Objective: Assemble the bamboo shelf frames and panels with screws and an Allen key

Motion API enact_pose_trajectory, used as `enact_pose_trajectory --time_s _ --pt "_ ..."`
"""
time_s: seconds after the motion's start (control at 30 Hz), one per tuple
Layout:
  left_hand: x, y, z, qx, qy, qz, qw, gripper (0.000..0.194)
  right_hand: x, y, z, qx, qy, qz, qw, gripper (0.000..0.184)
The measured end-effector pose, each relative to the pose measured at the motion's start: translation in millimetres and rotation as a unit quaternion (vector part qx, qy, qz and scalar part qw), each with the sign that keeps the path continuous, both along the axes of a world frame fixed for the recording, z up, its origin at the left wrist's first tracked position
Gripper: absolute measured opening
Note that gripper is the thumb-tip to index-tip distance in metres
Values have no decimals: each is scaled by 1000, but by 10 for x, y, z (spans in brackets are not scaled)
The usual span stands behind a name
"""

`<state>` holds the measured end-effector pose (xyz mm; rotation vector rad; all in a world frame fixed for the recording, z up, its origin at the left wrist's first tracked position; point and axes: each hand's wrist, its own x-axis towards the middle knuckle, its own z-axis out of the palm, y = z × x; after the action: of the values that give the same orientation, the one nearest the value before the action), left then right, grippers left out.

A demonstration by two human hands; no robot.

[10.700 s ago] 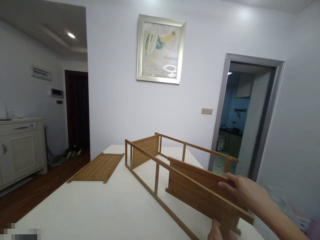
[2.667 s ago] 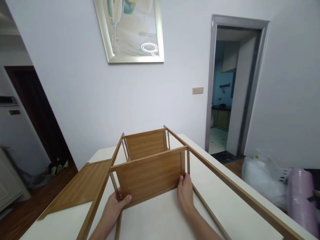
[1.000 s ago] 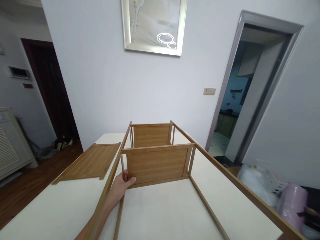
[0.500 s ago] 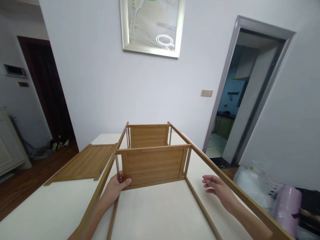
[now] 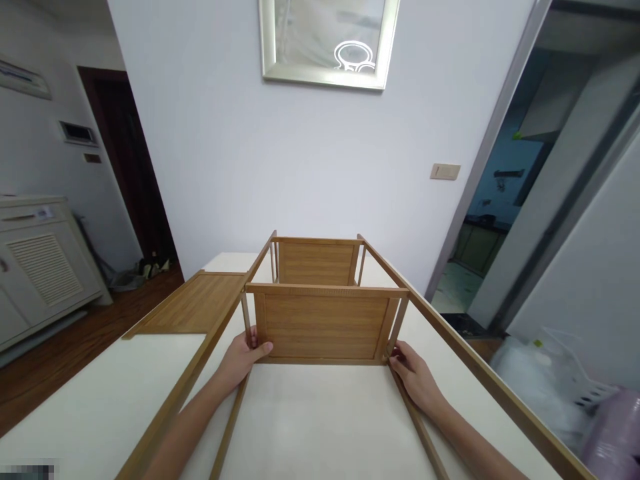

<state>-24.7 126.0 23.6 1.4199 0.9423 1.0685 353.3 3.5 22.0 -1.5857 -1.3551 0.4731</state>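
A bamboo shelf frame (image 5: 453, 343) lies on its side on the white table (image 5: 320, 427), its long rails running toward me. A bamboo shelf board (image 5: 323, 325) stands upright across the frame between the rails. My left hand (image 5: 243, 355) grips the board's lower left corner by the upright there. My right hand (image 5: 413, 375) closes on the lower right corner of the board and the rail beside it. A second board (image 5: 316, 262) stands fitted at the frame's far end.
A loose bamboo shelf board (image 5: 197, 311) lies flat on the table to the left. A white cabinet (image 5: 35, 263) stands at far left, an open doorway (image 5: 505, 207) at right. Plastic-wrapped items (image 5: 555, 390) and a pink roll (image 5: 617, 440) sit low at right.
My right hand has moved from hovering open at the right to the board's lower right corner. The left hand keeps its grip. The camera has shifted slightly.
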Motion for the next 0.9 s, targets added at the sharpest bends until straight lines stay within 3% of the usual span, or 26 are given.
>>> enact_pose_trajectory --time_s 0.3,0.47,0.67,0.8,0.9 --pt "-44 16 -10 -4 31 43 999 50 -10 -2 13 -16 -52 60 997 44" --pt "-56 51 -62 -12 22 18 1000 51 -3 96 60 -47 1 64 997 20" --pt "-32 30 3 6 29 -4 1000 54 -23 150 79 -30 14 85 996 16" --pt "11 1 -13 65 99 60 991 54 -46 133 47 -11 6 83 996 16" --pt "24 -11 -78 87 139 113 980 52 -46 108 21 -5 0 85 996 30"
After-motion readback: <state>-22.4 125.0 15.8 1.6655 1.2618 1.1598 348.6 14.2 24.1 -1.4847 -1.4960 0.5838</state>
